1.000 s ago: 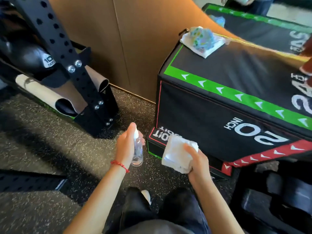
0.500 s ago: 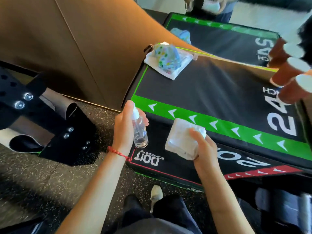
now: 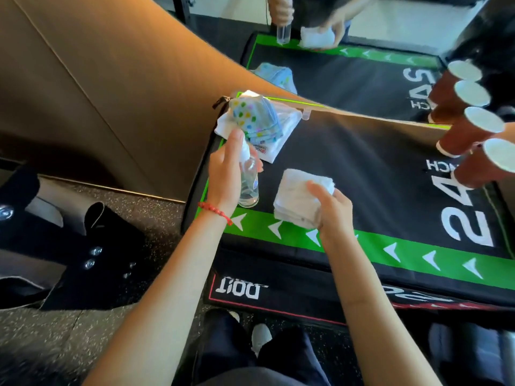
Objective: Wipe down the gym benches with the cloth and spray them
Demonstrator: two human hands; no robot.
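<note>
A black padded gym box [image 3: 362,174] with a green arrow stripe and a white "24" fills the middle and right. My left hand [image 3: 227,176] grips a small clear spray bottle [image 3: 249,182] upright over the box's left end, a finger resting on its white top. My right hand [image 3: 331,207] holds a folded white cloth [image 3: 295,196] just above the box top, near the green stripe. The bottle stands a hand's width left of the cloth.
A spotted blue cloth on a white cloth [image 3: 256,121] lies at the box's far left corner. Several brown paper cups [image 3: 471,135] stick in from the right. A mirror [image 3: 348,76] behind reflects everything. A black rack foot [image 3: 92,254] stands on the speckled floor at left.
Both hands have risen from beside the box's front face to over its top, carrying the bottle and cloth. The view has tilted up and moved closer to the box.
</note>
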